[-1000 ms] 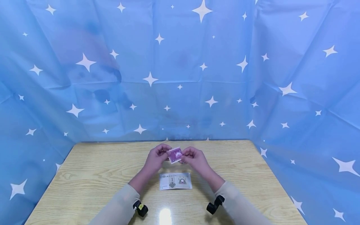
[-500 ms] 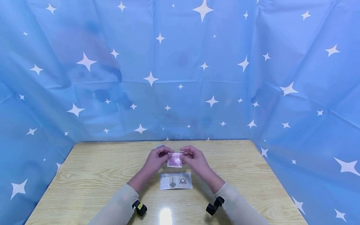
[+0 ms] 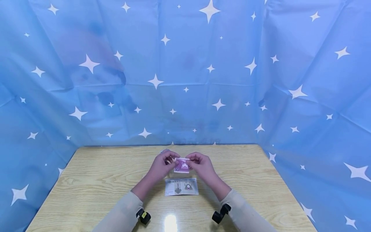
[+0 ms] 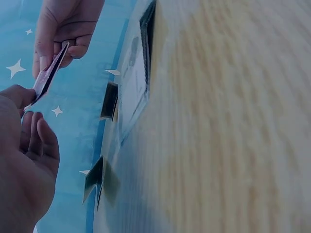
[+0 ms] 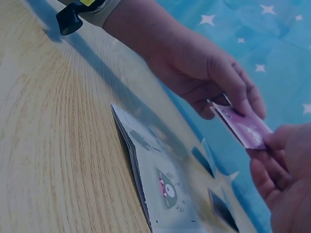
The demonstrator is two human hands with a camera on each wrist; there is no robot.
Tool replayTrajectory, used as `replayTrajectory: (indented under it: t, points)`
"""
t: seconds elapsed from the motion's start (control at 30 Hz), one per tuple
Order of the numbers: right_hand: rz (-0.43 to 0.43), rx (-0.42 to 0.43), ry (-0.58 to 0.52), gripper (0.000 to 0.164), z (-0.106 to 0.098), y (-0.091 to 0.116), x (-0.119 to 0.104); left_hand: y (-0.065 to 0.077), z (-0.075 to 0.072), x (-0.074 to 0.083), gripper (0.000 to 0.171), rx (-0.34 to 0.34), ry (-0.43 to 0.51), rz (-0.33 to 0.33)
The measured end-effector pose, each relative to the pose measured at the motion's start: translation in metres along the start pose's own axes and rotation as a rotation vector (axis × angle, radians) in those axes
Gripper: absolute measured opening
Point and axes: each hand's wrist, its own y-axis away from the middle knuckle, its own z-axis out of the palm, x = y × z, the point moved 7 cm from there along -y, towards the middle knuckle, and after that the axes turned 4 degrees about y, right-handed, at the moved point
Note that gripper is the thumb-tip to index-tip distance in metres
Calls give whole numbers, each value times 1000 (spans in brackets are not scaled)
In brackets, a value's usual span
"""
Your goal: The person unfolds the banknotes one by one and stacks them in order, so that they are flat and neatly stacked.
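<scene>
Both hands hold a small purple play banknote, folded, above the table. My left hand pinches its left edge between thumb and fingers. On the opposite edge my right hand does the same. The right wrist view shows the purple note with its layers slightly apart at one end. Below the hands lies a pale grey banknote, marked 1 and printed with a one-eyed cartoon figure. Seen from the side, that grey note has more layers or notes under it.
Two folded notes stand tent-like toward the back: one note and another note in the left wrist view. In the head view, a bluish corner of paper shows behind the left hand. A starred blue curtain borders the wooden table.
The purple note has turned from tilted to nearly level and come slightly lower. Both hands keep their pinch. The bluish paper behind the left hand has come into sight.
</scene>
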Motion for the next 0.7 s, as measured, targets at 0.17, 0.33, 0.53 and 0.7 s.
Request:
replayTrajectory:
  t: [0.17,0.33,0.53,0.7]
  points:
    - [-1,3,4,15,0,1,0,2,-1,1,26,11,-89,49]
    - [-9,-9,4,16,1,2,1,2,0,1,25,9,-69,59]
    - [-17,-9,5,14,1,2,0,2,0,-3,22,17,-7,4]
    - [-8,-13,1,14,2,2,1,3,1,-5,19,15,48,-31]
